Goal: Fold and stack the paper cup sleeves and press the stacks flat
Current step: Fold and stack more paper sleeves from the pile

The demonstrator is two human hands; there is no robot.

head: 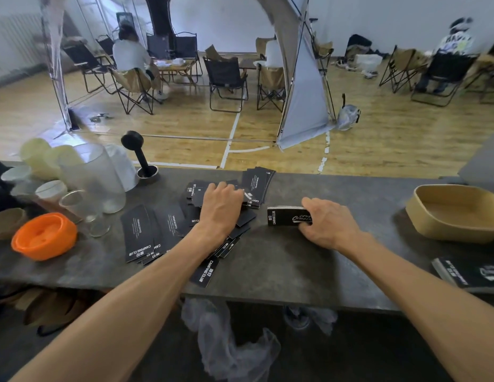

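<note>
Sleeve stack (288, 215) right of loose sleeves (146, 230)

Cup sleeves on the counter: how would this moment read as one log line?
left hand: on loose sleeve pile | right hand: gripping folded sleeve stack | counter: stack upright on edge

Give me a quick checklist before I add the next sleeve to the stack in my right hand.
1. Right hand grips the folded stack: ok.
2. Stack edges squared: ok on the side that shows.
3. Left hand on the loose sleeves: ok.
4. Single sleeve separated under that hand: cannot tell.
5. Bare countertop in front of the stack for pressing: ok.
6. Tan tray clear of the stack: ok.
</note>
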